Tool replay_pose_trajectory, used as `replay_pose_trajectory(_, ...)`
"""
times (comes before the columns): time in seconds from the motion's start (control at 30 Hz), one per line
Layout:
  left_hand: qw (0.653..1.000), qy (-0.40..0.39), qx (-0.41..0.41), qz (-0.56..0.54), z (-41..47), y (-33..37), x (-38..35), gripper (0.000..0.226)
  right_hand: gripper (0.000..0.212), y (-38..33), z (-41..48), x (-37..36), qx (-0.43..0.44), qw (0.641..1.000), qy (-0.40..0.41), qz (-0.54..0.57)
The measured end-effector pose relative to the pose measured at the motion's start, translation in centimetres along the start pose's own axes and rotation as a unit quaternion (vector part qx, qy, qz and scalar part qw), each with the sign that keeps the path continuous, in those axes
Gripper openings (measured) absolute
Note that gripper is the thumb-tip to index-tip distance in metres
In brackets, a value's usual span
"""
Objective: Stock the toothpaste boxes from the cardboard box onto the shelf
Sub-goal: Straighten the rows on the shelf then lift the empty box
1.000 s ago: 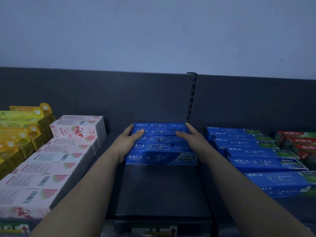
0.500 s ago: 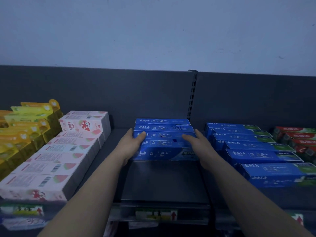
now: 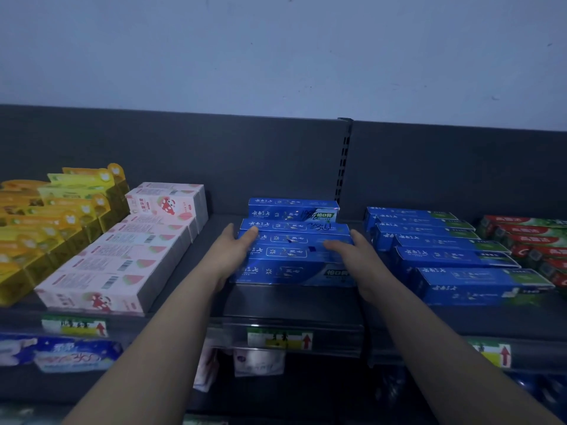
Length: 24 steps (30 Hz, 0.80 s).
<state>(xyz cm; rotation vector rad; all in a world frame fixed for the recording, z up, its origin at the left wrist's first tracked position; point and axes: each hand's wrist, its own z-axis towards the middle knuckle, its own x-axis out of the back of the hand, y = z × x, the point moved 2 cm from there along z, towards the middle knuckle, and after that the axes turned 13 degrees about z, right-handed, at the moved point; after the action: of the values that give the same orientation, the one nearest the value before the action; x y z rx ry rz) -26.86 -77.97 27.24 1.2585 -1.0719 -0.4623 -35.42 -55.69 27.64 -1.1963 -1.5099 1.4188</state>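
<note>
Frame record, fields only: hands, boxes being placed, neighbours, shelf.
left hand: fingers straight, on left end of blue toothpaste boxes
right hand: fingers straight, on their right end
blue toothpaste boxes: row mid-shelf, front to back
shelf: bare in front of row
neighbours: pink boxes left, blue-green boxes right
cardboard box: not in view

I see the blue toothpaste boxes [image 3: 291, 256] lying flat, long sides crosswise, packed one behind another toward twelve o'clock on the dark shelf [image 3: 291, 305]. The rearmost sits higher than the rest. Bare shelf shows at their six o'clock, nearer me.
</note>
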Motion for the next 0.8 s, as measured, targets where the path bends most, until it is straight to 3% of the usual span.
replay_pose_trajectory(0.33,0.998,-0.017,-0.016,0.060,-2.8,-1.0,1.1,0.082,0.077,0.3,-4.9,-0.2,0.004,1.000,0.019,0.003)
replay_pose_trajectory(0.47,0.996,-0.004,-0.012,0.085,-3.0,-0.9,1.8,0.082,0.056,-0.5,-5.4,-0.2,0.003,0.999,0.026,-0.027)
replay_pose_trajectory(0.6,0.994,-0.009,-0.026,0.102,-2.2,0.9,2.3,0.076,0.074,-1.8,-4.5,0.2,0.028,0.996,0.038,-0.070)
replay_pose_trajectory(0.8,0.997,-0.024,-0.020,0.075,1.0,3.1,2.5,0.084,0.073,-4.4,-1.1,-0.3,0.054,0.991,0.024,-0.122)
